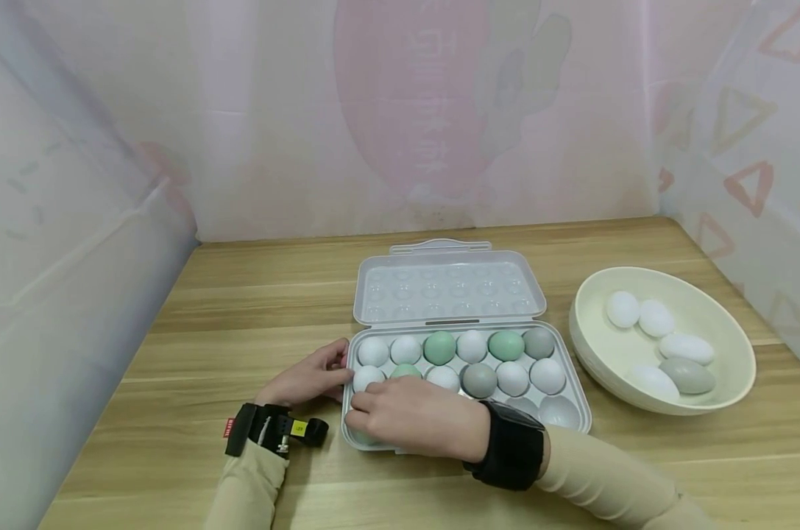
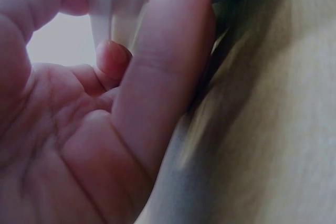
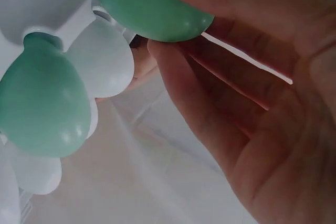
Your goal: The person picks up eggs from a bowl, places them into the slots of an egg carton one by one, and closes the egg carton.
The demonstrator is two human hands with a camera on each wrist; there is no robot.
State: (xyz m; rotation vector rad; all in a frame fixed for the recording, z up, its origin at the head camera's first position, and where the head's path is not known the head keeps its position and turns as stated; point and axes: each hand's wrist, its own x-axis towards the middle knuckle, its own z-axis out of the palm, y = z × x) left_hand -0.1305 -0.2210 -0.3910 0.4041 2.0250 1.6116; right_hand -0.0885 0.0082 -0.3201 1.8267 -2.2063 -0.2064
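Your right hand (image 1: 413, 412) pinches a green egg (image 3: 147, 9), fingers egg-wide; slipping could crack it against the tray (image 1: 574, 383); whether your left hand (image 1: 307, 379) grips, I can't tell.

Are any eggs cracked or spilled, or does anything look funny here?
Nothing stands out. The eggs I can see are in the egg box, the bowl or the right hand, with no cracks or spills showing. That hand hides part of the box.
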